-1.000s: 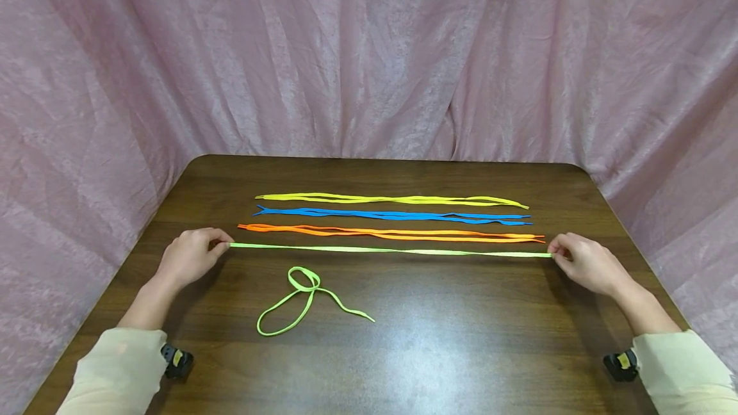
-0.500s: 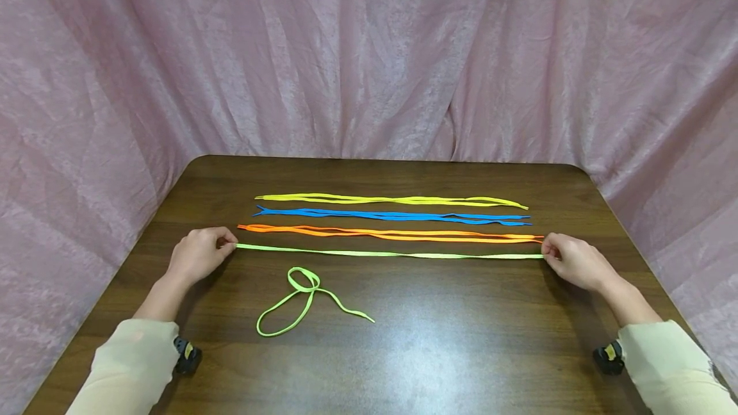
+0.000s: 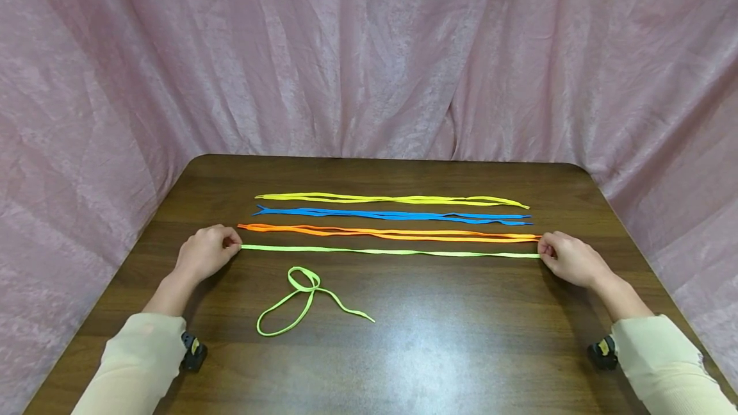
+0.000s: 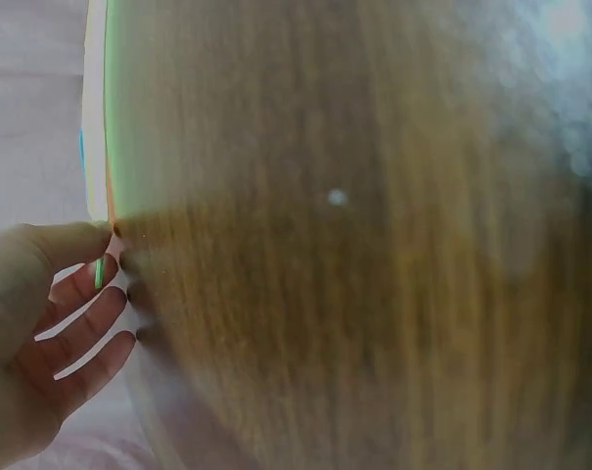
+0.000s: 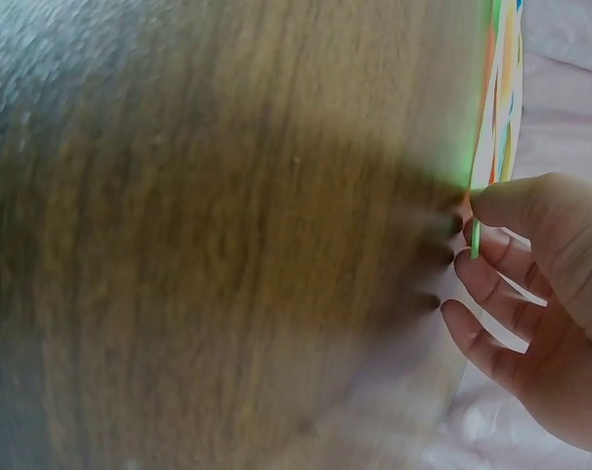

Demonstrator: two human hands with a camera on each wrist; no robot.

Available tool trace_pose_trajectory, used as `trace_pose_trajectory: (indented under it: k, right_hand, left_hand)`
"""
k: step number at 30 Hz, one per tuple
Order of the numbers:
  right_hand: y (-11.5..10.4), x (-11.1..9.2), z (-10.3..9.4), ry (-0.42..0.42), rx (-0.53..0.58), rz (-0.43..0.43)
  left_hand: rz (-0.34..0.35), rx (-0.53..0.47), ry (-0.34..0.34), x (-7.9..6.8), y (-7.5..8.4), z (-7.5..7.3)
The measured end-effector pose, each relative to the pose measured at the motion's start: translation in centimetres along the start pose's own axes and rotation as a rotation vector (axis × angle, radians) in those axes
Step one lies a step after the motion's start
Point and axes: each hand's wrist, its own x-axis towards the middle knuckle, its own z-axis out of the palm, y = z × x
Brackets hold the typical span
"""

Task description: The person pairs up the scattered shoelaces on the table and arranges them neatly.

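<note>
A light green shoelace [image 3: 392, 252] stretches nearly straight across the table, just in front of an orange pair. My left hand [image 3: 204, 252] pinches its left end between thumb and index finger. At the other end my right hand [image 3: 572, 259] pinches it the same way, overlapping the right tips of the orange shoelaces [image 3: 375, 233] in the head view. A short green tip [image 5: 475, 240] pokes out below the right thumb, and another tip [image 4: 99, 272] below the left thumb. Nearer to me, a second light green shoelace [image 3: 286, 319] lies loosely looped.
Behind the orange laces lie blue shoelaces [image 3: 380, 214] and, farther back, yellow shoelaces [image 3: 369, 199], roughly parallel. The brown wooden table [image 3: 461, 338] ends at pink curtains [image 3: 357, 56]. Dark wrist cameras [image 3: 195, 352] sit at both sleeves.
Both hands have moved inward toward each other while pinching the green shoelace, so its visible span is shorter. The looped green lace and the other laces have stayed in place.
</note>
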Motion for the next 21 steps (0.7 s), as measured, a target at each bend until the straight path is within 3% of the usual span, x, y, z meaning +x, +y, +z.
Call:
trace_pose_trajectory:
  k: [21]
  right_hand:
    - [0.03, -0.19, 0.26, 0.007, 0.004, -0.041]
  left_hand:
    - [0.015, -0.032, -0.046, -0.29, 0.22, -0.1]
